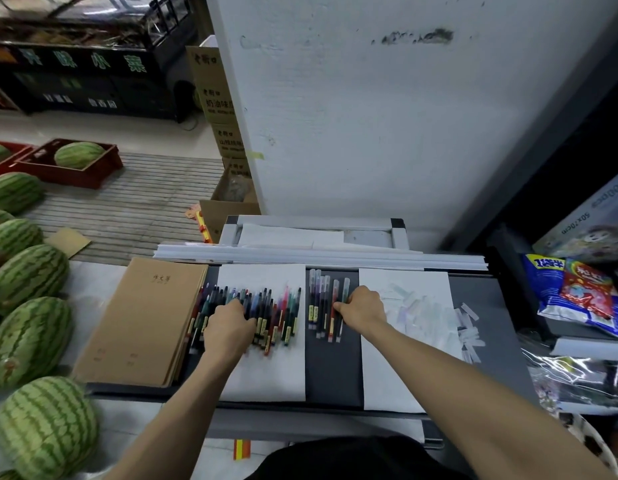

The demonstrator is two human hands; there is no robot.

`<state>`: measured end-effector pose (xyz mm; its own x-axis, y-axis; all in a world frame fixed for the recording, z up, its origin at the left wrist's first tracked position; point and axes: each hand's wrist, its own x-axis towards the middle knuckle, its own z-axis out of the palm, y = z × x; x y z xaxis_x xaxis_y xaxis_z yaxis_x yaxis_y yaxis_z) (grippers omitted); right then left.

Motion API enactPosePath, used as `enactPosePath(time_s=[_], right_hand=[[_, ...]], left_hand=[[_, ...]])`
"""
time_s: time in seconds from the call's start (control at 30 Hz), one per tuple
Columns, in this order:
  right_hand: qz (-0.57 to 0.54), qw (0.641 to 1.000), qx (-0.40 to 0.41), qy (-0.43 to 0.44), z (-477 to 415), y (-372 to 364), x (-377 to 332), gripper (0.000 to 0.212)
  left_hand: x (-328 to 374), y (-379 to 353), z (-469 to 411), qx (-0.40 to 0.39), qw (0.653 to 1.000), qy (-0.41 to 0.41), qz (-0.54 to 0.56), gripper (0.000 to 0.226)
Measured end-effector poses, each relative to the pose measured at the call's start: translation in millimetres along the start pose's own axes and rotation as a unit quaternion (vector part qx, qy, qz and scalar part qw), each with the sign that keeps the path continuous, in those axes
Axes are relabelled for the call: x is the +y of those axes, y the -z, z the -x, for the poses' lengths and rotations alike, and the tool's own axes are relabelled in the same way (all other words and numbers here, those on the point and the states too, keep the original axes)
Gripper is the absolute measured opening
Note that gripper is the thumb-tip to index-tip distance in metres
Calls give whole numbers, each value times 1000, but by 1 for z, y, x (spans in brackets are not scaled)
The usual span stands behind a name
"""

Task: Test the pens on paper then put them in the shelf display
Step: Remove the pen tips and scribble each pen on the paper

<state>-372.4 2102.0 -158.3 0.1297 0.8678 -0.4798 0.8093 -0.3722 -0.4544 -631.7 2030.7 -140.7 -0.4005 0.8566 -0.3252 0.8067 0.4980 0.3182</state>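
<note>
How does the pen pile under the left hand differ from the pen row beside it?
The pen pile holds many more pens than the pen row. The pile lies mostly on the white sheet; the row lies on the dark surface. The pile is crowded and overlapping; the row sits side by side. Both run away from the person, the left hand on the pile, the right hand on the row.

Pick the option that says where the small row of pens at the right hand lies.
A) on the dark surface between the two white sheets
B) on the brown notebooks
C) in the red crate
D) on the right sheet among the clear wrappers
A: the small row of pens lies on the dark surface between the left sheet and the right sheet, with the right hand curled on its rightmost pens.
</note>
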Motion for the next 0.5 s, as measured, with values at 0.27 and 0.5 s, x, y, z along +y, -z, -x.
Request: enactPosePath(time_s=[0.27,0.5], right_hand=[[-54,998,0,32,9,1,18,34],[101,985,97,103,16,43,80,21]], left_hand=[[4,-7,-6,0,997,2,-80,25],[1,-12,-7,-4,996,8,-92,22]])
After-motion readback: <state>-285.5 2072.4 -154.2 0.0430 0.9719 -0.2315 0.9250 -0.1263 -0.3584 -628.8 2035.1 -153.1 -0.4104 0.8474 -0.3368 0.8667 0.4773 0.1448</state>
